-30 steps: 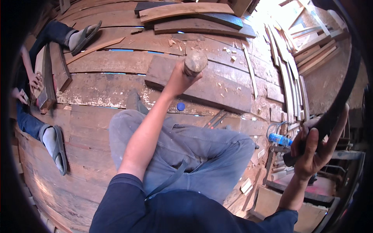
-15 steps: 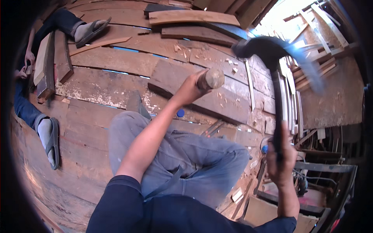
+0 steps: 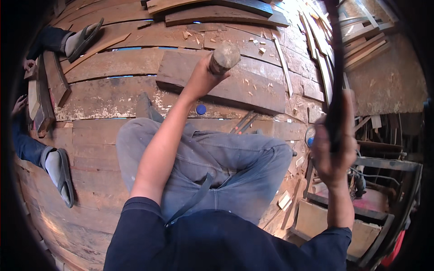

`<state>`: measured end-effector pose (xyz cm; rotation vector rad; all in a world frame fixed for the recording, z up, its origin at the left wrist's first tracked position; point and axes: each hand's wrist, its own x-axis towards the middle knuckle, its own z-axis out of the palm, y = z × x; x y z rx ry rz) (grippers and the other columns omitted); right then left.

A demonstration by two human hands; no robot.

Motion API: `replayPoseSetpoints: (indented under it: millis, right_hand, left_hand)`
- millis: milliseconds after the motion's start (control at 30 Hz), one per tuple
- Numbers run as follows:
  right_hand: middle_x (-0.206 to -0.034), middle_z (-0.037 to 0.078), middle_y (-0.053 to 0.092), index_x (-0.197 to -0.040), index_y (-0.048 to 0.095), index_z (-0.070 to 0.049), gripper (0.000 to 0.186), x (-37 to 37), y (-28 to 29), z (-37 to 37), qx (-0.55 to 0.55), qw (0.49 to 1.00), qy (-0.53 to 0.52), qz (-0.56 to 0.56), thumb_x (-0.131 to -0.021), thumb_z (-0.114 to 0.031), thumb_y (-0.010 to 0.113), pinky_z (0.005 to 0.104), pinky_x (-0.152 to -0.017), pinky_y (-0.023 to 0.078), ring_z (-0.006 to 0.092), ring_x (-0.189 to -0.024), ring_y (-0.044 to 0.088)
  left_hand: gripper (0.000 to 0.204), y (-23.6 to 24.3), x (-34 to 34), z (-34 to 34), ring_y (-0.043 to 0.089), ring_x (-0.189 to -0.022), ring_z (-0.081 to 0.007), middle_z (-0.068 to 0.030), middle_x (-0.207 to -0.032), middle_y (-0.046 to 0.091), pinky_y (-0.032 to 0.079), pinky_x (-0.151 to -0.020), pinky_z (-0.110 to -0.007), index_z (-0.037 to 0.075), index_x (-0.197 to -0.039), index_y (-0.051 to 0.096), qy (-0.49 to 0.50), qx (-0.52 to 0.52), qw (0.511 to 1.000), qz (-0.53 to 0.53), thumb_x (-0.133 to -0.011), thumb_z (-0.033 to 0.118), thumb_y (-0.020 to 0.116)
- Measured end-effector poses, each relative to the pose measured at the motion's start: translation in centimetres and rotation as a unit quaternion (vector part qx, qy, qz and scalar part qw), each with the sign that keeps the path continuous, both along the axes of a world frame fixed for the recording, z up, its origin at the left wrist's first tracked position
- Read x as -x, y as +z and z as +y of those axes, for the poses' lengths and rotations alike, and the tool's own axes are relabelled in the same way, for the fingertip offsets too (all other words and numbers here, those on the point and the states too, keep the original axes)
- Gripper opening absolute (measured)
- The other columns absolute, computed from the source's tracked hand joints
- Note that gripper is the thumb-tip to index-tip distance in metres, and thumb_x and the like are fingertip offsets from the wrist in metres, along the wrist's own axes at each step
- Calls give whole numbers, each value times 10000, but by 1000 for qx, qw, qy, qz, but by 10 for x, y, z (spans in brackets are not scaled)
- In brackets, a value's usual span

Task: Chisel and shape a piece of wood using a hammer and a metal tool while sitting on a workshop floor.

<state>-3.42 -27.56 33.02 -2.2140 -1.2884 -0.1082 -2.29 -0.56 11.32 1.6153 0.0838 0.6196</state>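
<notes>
My left hand (image 3: 200,80) is wrapped round a thick wooden tool handle (image 3: 226,55) with a pale, worn round end facing up. Its lower end is hidden by the hand, above a thick brown plank (image 3: 257,92) scattered with wood chips. On the right, my right hand (image 3: 337,149) grips a hammer by its long dark handle (image 3: 336,86), with the thumb side up. The hammer is raised close to the camera, and its head is beyond the top edge of the view.
A blue cap (image 3: 201,109) and dark slim tools (image 3: 244,123) lie between my legs and the plank. Boards (image 3: 217,16) are stacked at the far side. Another person's sandalled foot (image 3: 58,176) is at left. A metal-framed stand (image 3: 384,165) stands at right.
The hammer has risen so its head has left the view, and my right hand is higher. The view has shifted; my left hand still holds the handle over the plank.
</notes>
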Motion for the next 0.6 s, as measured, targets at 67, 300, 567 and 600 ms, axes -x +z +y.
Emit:
replayPoseSetpoints:
  millis: [67, 300, 567, 600]
  right_hand:
    - [-1071, 147, 638, -1502, 230, -39, 596, 7, 3, 5, -109, 993, 8, -33, -957, -23, 470, 192, -461, 405, 51, -493, 479]
    - [-1330, 262, 511, -1438, 368, -6, 654, 0, -52, 6, 82, 996, 47, -3, -824, 79, 577, 341, -813, 497, 323, -860, 663]
    - [-1435, 275, 405, -1453, 274, 67, 641, 9, -16, -1, -161, 985, 9, 54, -868, 73, 535, 265, -732, 511, 193, -941, 652]
    - [-1432, 276, 407, -1456, 272, 62, 645, 6, -20, 0, -124, 992, 17, 17, -865, 77, 530, 295, -750, 511, 219, -942, 653]
  left_hand:
    - [400, -3, 0, 2, 598, -938, -111, -70, -1005, 669, 488, -847, -292, 0, -1103, 585, 6, 3, 1000, 10, -744, 5, 762]
    - [360, -4, -3, -2, 594, -904, -102, -59, -978, 669, 492, -825, -290, 10, -1075, 598, 0, 11, 1000, -3, -757, 28, 764]
    - [347, -10, -4, 2, 584, -899, -98, -58, -963, 669, 491, -821, -291, 3, -1064, 593, 9, -7, 999, -46, -758, 24, 755]
    - [347, -10, -6, 1, 584, -899, -98, -58, -963, 669, 491, -821, -291, 3, -1064, 593, 9, -6, 999, -48, -758, 24, 755]
